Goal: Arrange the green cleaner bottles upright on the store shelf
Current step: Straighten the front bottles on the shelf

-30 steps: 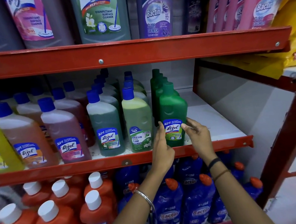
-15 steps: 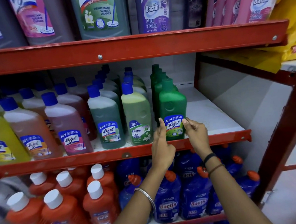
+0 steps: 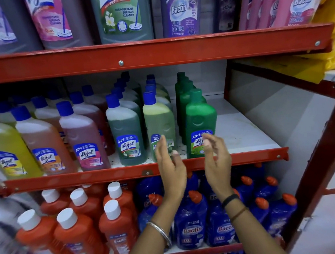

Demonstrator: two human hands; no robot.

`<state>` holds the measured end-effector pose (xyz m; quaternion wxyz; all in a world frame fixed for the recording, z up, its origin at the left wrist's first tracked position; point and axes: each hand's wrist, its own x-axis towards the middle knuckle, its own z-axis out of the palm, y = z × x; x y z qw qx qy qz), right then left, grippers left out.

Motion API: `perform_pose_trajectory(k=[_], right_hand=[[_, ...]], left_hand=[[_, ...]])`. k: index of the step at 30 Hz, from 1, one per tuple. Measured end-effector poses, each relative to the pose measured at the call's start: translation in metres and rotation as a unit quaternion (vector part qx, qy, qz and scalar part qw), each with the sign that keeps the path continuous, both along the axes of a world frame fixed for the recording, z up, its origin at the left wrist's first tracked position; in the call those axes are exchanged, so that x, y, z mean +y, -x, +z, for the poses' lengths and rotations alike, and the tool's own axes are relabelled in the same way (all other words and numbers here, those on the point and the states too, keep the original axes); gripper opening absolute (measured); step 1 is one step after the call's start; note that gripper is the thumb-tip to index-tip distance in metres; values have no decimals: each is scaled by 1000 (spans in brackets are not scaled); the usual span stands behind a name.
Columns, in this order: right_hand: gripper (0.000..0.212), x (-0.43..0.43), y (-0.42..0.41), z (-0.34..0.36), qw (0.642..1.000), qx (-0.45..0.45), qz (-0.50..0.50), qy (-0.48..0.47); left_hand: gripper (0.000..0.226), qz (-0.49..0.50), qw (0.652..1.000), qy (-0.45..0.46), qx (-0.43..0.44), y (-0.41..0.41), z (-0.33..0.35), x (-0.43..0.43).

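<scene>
A row of solid green cleaner bottles stands upright on the middle shelf [image 3: 245,137], running from front to back. The front green bottle [image 3: 200,119] has a green cap and a blue Lizol label. My left hand [image 3: 171,167] is just in front of the shelf edge, left of that bottle, fingers apart and holding nothing. My right hand [image 3: 216,159] hovers in front of the bottle's label, fingers loosely curled, and grips nothing. Both hands are off the bottle.
Blue-capped bottles [image 3: 126,130] of pale green, pink and yellow cleaner fill the shelf to the left. White shelf surface shows right of the green row. Orange bottles [image 3: 77,238] and blue Bactin bottles [image 3: 192,226] stand on the shelf below. A red frame post [image 3: 324,152] slants at right.
Both hands have let go of the front green bottle and pulled back toward me. The bottle stays upright at the shelf front.
</scene>
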<state>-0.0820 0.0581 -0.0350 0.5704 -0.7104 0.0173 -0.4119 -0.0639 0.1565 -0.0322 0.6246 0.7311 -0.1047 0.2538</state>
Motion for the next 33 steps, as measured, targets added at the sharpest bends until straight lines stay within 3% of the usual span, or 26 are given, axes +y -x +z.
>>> perform_pose_trajectory(k=[4, 7, 11, 15, 24, 28, 31, 33], right_hand=[[53, 34, -15, -3, 970, 129, 202, 43], [68, 50, -31, 0, 955, 209, 207, 35], [72, 57, -43, 6, 954, 247, 164, 41], [68, 61, -41, 7, 966, 223, 124, 47], [69, 64, -30, 5, 974, 192, 94, 78], [65, 68, -31, 2, 981, 176, 75, 22], [52, 84, -20, -7, 995, 82, -38, -30], [44, 99, -13, -14, 999, 3, -42, -4]], left_hand=[[51, 15, 999, 31, 2, -19, -3, 29], [51, -51, 997, 25, 57, -29, -3, 43], [51, -96, 988, -52, 111, -34, -3, 54], [52, -98, 981, -118, 118, -35, 0, 59], [56, -99, 977, -156, 105, -23, -2, 70], [56, -120, 976, -158, 93, -27, -1, 80], [42, -18, 993, -110, 29, -25, -6, 95], [49, 50, 997, -67, 2, -27, -9, 111]])
